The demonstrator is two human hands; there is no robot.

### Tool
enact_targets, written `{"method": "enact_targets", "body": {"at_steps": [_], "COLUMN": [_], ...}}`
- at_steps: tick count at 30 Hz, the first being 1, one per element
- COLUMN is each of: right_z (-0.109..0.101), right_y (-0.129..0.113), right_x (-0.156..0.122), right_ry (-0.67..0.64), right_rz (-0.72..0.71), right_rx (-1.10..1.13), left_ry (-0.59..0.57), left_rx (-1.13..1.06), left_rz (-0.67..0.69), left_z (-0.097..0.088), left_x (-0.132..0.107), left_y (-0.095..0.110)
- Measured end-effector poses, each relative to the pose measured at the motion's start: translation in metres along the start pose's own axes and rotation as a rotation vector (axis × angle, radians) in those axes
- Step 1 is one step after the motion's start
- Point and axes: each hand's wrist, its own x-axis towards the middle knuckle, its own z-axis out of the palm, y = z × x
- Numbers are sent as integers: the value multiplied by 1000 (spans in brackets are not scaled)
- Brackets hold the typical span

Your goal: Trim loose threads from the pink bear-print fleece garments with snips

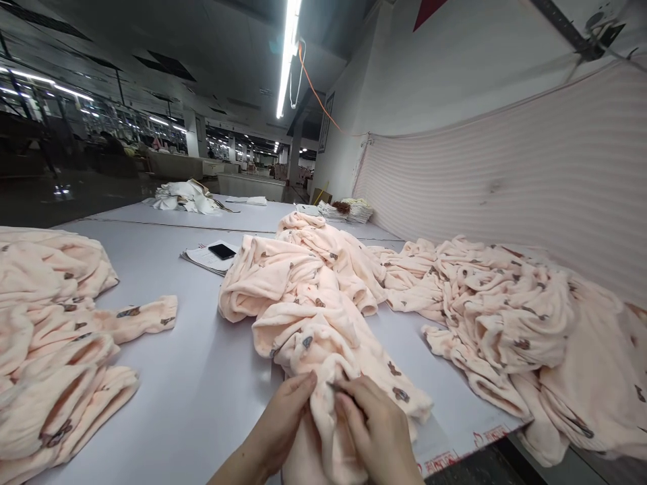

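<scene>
A pale pink fleece garment (323, 303) with small brown and grey printed figures lies bunched on the table in front of me. At its near end my left hand (286, 417) is closed, pinching a fold of the cloth between thumb and fingers. My right hand (377, 424) is closed at the same fold, just to the right. A small dark tip (333, 386) sticks out from the right fingers against the cloth; most of that tool is hidden in the hand, so its kind is unclear.
Similar fleece garments are heaped at left (55, 337) and right (505, 316), the right heap hanging over the table edge. A phone (222, 251) rests on papers (202, 258). White cloth (185, 197) lies farther back. A striped fabric sheet (505, 168) hangs along the right wall.
</scene>
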Motion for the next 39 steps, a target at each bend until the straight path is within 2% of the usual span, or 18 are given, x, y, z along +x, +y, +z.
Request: {"method": "enact_targets", "body": {"at_steps": [3, 5, 6, 9, 11, 14, 16, 18, 19, 22, 24, 27, 30, 33, 36, 39], "right_z": [-4, 8, 18, 49, 57, 46, 34, 27, 27, 31, 31, 21, 11, 14, 28, 39], "right_y": [2, 2, 1, 2, 5, 11, 15, 16, 15, 9, 5, 9, 23, 31, 21, 5], "right_x": [-10, -26, -36, -57, -58, -41, -27, -16, -12, -7, -7, -11, -18, -24, -25, -16], "right_ry": [-46, -142, -210, -326, -330, -268, -207, -171, -170, -185, -160, -61, 34, 43, -25, -91], "right_rz": [77, 41, -4, -106, -81, 78, 222, 343, 386, 430, 385, 263, 139, 53, -9, -85], "right_rx": [98, 111, 79, -331, -328, 115, 427, 687, 794, 941, 873, 566, 188, -45, -109, -21], "left_ry": [92, 121, 115, 82, 72, 136, 311, 538, 594, 416, 346, 368, 394, 406, 382, 318], "left_rx": [2, 8, 12, 30, 43, 208, 465, 738, 831, 842, 722, 593, 737, 892, 925, 915], "left_rz": [114, 155, 152, 131, 117, 153, 292, 425, 411, 237, 209, 295, 472, 622, 658, 658], "left_z": [-5, -6, -6, -7, -12, -24, -33, -40, -41, -37, -32, -31, -38, -43, -40, -37], "left_x": [24, 42, 49, 60, 54, 26, 0, -23, -30, -34, -26, -18, -24, -30, -28, -24], "left_y": [-6, -9, -10, -7, 0, 5, -3, -22, -34, -64, -69, -54, -37, -34, -41, -46]}}
